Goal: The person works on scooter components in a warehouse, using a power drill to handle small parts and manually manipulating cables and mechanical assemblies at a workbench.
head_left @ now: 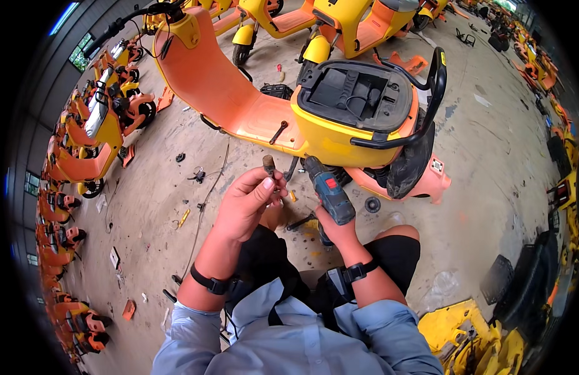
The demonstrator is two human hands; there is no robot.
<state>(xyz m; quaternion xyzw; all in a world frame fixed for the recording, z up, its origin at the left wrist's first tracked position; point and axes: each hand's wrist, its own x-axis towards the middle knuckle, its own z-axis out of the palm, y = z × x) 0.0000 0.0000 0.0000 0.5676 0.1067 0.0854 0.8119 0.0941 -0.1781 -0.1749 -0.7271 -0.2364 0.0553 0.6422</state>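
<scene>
Between the thumb and fingers of my left hand (251, 199) is a small rusty-brown cylindrical piece, like a socket bit (268, 162), held upright. My right hand (337, 227) grips a dark teal cordless drill (332, 192) with a red switch; its nose points forward toward the scooter's lower side. The orange and yellow scooter (346, 134) stands just beyond both hands. Its seat is off, leaving a black storage bin (358, 94) uncovered. A black lever-like part (278, 132) rests on the orange footboard. The drill's tip overlaps the scooter's lower edge; I cannot tell whether they touch.
More scooters (102, 137) line the left side and the back. Yellow body panels (455, 328) lie piled at the lower right, near black plastic parts (527, 281). A thin cable (208, 203), a black round part (372, 204) and small scraps are scattered on the concrete floor.
</scene>
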